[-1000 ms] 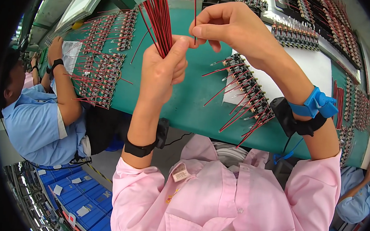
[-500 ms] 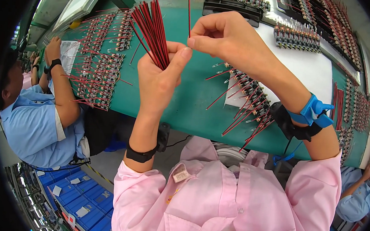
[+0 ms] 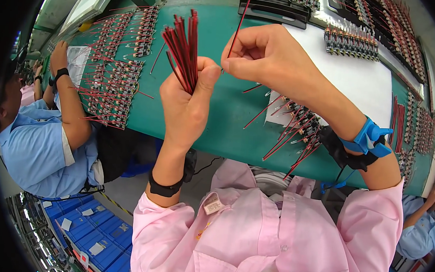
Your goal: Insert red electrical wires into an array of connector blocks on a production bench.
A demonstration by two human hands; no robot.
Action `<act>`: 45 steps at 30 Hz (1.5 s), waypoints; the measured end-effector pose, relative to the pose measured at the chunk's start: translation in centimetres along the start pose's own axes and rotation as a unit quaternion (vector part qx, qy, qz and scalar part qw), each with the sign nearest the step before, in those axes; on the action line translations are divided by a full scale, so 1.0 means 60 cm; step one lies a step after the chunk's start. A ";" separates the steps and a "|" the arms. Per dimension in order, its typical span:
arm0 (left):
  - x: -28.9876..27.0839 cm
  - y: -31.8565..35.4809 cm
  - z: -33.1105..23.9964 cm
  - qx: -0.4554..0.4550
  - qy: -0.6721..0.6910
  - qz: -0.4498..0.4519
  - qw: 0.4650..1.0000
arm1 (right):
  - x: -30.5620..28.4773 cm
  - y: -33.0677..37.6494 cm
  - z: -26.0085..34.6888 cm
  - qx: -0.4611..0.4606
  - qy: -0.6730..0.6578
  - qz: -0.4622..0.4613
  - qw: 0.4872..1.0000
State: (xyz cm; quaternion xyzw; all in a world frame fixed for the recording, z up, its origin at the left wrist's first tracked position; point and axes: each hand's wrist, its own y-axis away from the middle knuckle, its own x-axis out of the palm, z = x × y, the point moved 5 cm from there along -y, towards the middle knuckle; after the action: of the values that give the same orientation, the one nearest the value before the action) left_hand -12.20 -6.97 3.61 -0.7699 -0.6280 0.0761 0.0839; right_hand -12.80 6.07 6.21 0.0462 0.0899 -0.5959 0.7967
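My left hand (image 3: 185,109) is raised above the green bench and grips a bundle of red wires (image 3: 183,49) that fans upward out of the fist. Just to its right, my right hand (image 3: 262,56) pinches a single red wire (image 3: 240,20) between thumb and forefinger; the wire points up and away from the bundle. Below my right forearm a row of small circuit boards with red leads (image 3: 297,128) lies on a white sheet (image 3: 360,85). A blue strap (image 3: 369,140) is around my right wrist.
The green bench (image 3: 227,131) runs across the view. Rows of small boards with red leads (image 3: 116,80) lie at the left in front of a co-worker in blue (image 3: 42,145). More boards (image 3: 352,42) and a black tray (image 3: 280,5) sit at the back. Blue crates (image 3: 87,232) stand below.
My right hand has drawn a single wire up and to the right, away from the bundle. My left hand has stayed up with the bundle and shifted slightly right.
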 end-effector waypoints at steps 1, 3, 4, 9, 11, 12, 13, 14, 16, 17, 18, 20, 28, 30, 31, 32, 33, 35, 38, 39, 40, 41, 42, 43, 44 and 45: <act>0.002 0.000 0.000 0.003 -0.008 0.007 1.000 | 0.000 0.001 -0.002 0.002 0.000 0.000 1.000; 0.004 0.001 -0.001 0.005 -0.014 0.016 1.000 | 0.001 0.003 -0.006 0.010 -0.005 0.000 1.000; 0.006 0.003 -0.001 0.000 -0.008 0.015 1.000 | 0.001 0.004 -0.008 0.015 -0.007 0.000 1.000; -0.004 0.010 0.007 -0.031 0.032 -0.013 0.999 | -0.024 0.009 -0.005 -0.019 0.049 -0.016 0.999; -0.012 0.012 0.023 -0.048 0.051 -0.018 0.997 | -0.074 0.013 -0.021 -0.025 0.122 -0.080 0.989; -0.025 0.020 0.036 -0.057 0.055 -0.041 0.996 | -0.093 0.014 -0.037 -0.017 0.121 -0.083 0.989; -0.037 0.029 0.043 -0.064 0.061 -0.063 0.994 | -0.115 0.017 -0.051 0.008 0.168 -0.099 0.981; -0.044 0.039 0.052 -0.072 0.067 -0.086 0.991 | -0.130 0.023 -0.065 0.033 0.215 -0.113 0.970; -0.033 0.053 0.079 -0.088 0.090 -0.076 0.989 | -0.144 0.038 -0.102 0.057 0.212 -0.127 0.967; -0.031 0.061 0.091 -0.102 0.102 -0.078 0.986 | -0.144 0.042 -0.119 0.071 0.201 -0.132 0.968; -0.028 0.065 0.098 -0.115 0.114 -0.081 0.984 | -0.145 0.045 -0.133 0.085 0.191 -0.137 0.968; -0.025 0.066 0.102 -0.107 0.103 -0.085 0.985 | -0.144 0.050 -0.146 0.090 0.195 -0.140 0.967; -0.029 0.069 0.104 -0.094 0.078 -0.085 0.989 | -0.136 0.046 -0.144 0.091 0.218 -0.173 0.956; -0.028 0.069 0.104 -0.092 0.082 -0.087 0.989 | -0.135 0.048 -0.140 0.096 0.218 -0.179 0.955; -0.027 0.070 0.104 -0.093 0.082 -0.087 0.988 | -0.135 0.048 -0.141 0.097 0.218 -0.179 0.954; -0.027 0.070 0.104 -0.092 0.079 -0.086 0.989 | -0.135 0.047 -0.142 0.098 0.222 -0.178 0.954; -0.027 0.070 0.104 -0.090 0.075 -0.085 0.989 | -0.135 0.047 -0.144 0.099 0.227 -0.178 0.953; -0.026 0.070 0.103 -0.089 0.072 -0.084 0.990 | -0.136 0.047 -0.145 0.100 0.230 -0.177 0.952; -0.026 0.070 0.104 -0.096 0.064 -0.091 0.989 | -0.135 0.047 -0.142 0.112 0.248 -0.155 0.950; -0.025 0.070 0.104 -0.096 0.065 -0.090 0.989 | -0.135 0.047 -0.142 0.113 0.248 -0.156 0.950; -0.025 0.070 0.104 -0.095 0.063 -0.091 0.989 | -0.135 0.047 -0.141 0.111 0.251 -0.158 0.948; -0.026 0.070 0.103 -0.094 0.062 -0.091 0.989 | -0.135 0.046 -0.140 0.110 0.255 -0.160 0.947; -0.026 0.070 0.103 -0.093 0.062 -0.091 0.990 | -0.134 0.046 -0.140 0.108 0.259 -0.162 0.946; -0.026 0.070 0.103 -0.093 0.061 -0.091 0.990 | -0.134 0.046 -0.140 0.109 0.259 -0.163 0.946; -0.026 0.070 0.103 -0.095 0.061 -0.092 0.989 | -0.134 0.046 -0.139 0.108 0.262 -0.163 0.945; -0.026 0.070 0.103 -0.096 0.061 -0.094 0.989 | -0.134 0.046 -0.139 0.108 0.266 -0.163 0.944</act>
State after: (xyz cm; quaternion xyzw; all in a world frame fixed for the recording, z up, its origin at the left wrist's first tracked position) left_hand -9.87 -9.12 -3.32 -0.7153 -0.6956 -0.0401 0.0542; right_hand -13.11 15.95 -0.48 0.2733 0.2398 -0.6898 0.6261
